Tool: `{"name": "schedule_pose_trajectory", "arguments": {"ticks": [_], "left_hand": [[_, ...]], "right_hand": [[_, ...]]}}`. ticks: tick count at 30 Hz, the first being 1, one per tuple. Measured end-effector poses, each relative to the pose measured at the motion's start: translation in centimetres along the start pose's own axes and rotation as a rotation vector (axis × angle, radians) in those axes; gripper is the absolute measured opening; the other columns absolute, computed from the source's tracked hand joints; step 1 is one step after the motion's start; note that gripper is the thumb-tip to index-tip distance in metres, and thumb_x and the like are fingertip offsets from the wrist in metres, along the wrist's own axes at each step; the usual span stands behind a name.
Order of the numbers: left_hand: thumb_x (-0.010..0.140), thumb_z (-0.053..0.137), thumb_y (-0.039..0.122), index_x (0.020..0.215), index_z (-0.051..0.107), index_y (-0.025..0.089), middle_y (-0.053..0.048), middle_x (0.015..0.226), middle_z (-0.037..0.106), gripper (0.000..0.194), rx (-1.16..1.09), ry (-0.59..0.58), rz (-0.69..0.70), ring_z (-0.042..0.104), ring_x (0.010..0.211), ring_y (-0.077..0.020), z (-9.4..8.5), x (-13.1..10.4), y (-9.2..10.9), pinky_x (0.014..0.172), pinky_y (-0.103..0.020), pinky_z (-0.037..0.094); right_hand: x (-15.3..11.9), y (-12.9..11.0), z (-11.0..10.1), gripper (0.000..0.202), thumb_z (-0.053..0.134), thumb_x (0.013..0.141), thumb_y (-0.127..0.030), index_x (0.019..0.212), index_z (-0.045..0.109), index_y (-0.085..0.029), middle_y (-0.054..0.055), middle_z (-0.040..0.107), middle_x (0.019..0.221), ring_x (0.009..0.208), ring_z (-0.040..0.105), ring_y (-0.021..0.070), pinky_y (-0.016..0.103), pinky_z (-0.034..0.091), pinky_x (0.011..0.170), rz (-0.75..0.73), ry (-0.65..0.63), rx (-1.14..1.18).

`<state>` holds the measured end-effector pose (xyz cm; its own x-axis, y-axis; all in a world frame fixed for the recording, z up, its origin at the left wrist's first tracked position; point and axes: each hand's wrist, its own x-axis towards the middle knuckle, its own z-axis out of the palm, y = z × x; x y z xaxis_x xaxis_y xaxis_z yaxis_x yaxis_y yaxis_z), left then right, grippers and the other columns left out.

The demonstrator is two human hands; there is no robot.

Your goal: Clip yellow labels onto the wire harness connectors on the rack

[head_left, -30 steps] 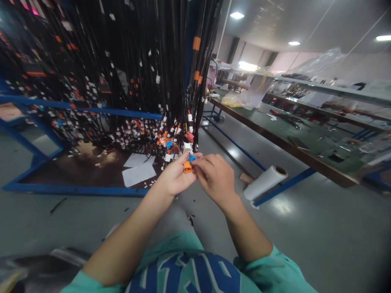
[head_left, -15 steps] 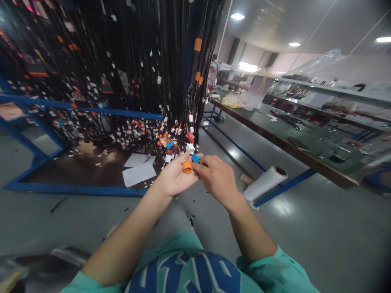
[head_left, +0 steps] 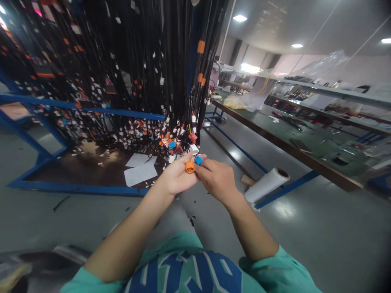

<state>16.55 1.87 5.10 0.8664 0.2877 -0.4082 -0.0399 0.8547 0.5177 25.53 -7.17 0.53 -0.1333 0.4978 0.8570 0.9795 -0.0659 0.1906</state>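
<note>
My left hand (head_left: pixel 177 176) is turned palm up and cradles an orange connector (head_left: pixel 190 167), its thumb lying along the connector's far side. Beside it a blue connector (head_left: pixel 198 160) shows at the fingertips of my right hand (head_left: pixel 218 179). The thumb and forefinger of that hand are closed against the blue piece; its other fingers are curled out of sight. Just beyond my fingers hang a white connector (head_left: pixel 194 149) and a red connector (head_left: pixel 192 137), on leads from the bundle of black cables (head_left: pixel 203 69).
A blue rack (head_left: pixel 76 190) full of hanging wire harnesses stands ahead and left, with white sheets (head_left: pixel 140 174) on its base. To the right is a green-topped workbench (head_left: pixel 275 128). A roll of clear film (head_left: pixel 266 185) leans beneath it.
Both hands and the connectors sit slightly farther right in the picture, as does the whole scene. The grip looks almost the same, with slightly more of the blue connector visible.
</note>
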Motion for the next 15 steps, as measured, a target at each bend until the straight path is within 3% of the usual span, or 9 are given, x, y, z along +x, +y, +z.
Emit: {"name": "schedule_pose_trajectory", "arguments": {"ticks": [5, 10, 15], "left_hand": [[0.097, 0.02, 0.03, 0.116, 0.054, 0.006, -0.011, 0.091, 0.066, 0.045, -0.044, -0.049, -0.038, 0.062, 0.079, -0.0151, -0.4, 0.3, 0.1, 0.079, -0.029, 0.046], [0.097, 0.019, 0.032, 0.094, 0.059, 0.008, -0.007, 0.074, 0.063, 0.047, -0.017, -0.059, -0.045, 0.057, 0.058, -0.0111, -0.9, 0.5, 0.0, 0.063, -0.025, 0.046], [0.097, 0.018, 0.03, 0.085, 0.056, 0.011, -0.004, 0.065, 0.06, 0.045, 0.066, -0.063, -0.01, 0.059, 0.058, -0.0123, -0.6, 0.2, 0.0, 0.061, -0.026, 0.046]], "right_hand": [[-0.6, 0.2, 0.8, 0.026, 0.043, 0.092, -0.018, 0.081, 0.066, -0.019, -0.001, 0.063, 0.066, 0.055, 0.049, 0.0095, 0.025, 0.029, 0.051, -0.039, 0.067, 0.052], [-1.0, 0.3, 1.0, 0.021, 0.047, 0.09, -0.02, 0.078, 0.063, -0.017, 0.001, 0.061, 0.066, 0.055, 0.051, 0.0095, 0.023, 0.032, 0.049, -0.007, 0.056, 0.104], [-1.2, 0.2, 0.7, 0.016, 0.05, 0.088, -0.02, 0.078, 0.061, -0.016, 0.003, 0.062, 0.07, 0.061, 0.057, 0.0111, 0.022, 0.036, 0.05, 0.116, 0.06, 0.246]]}}
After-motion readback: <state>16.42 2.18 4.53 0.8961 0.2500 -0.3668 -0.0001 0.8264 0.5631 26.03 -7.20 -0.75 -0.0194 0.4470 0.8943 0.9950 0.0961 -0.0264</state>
